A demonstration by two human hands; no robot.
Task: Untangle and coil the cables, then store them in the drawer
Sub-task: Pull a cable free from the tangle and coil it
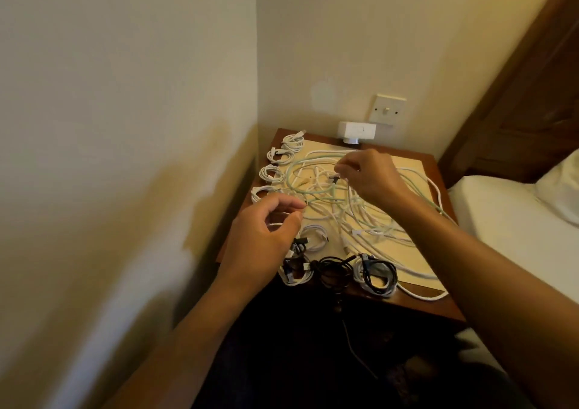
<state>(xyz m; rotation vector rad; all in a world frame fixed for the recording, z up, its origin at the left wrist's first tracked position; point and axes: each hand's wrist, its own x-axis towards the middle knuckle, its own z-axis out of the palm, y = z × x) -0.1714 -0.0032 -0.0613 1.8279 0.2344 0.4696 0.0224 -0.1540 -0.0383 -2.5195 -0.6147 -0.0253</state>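
**Friend:** Where are the cables?

**Me:** The loose cables [360,217] lie in a big messy heap on the cream mat [410,162]. The mat is on top of the small wooden table [438,307]. Some cables are white and some are pale green. One thick white one loops past the front edge of the mat.

**Friend:** Are any rolled up?

**Me:** Yes. Small white coils [271,173] sit in a row down the left side of the table. More rolled ones sit along the front edge. One of them is a black coil [335,267], and next to it is a mixed coil [376,275] of white and dark.

**Friend:** What is your right hand doing?

**Me:** My right hand [376,177] is over the back of the heap. My thumb and first finger are squeezed together on one thin strand of the loose cables.

**Friend:** And your left hand?

**Me:** My left hand [263,242] is above the near left corner of the table. The fingers are curled and the thumb is close to them. It is blurry there, so I cannot tell if it holds anything.

**Friend:** What else is there?

**Me:** A wall switch [387,109] is on the wall behind the table, with a white plug block [354,131] just below it. A bed [501,220] is right beside the table.
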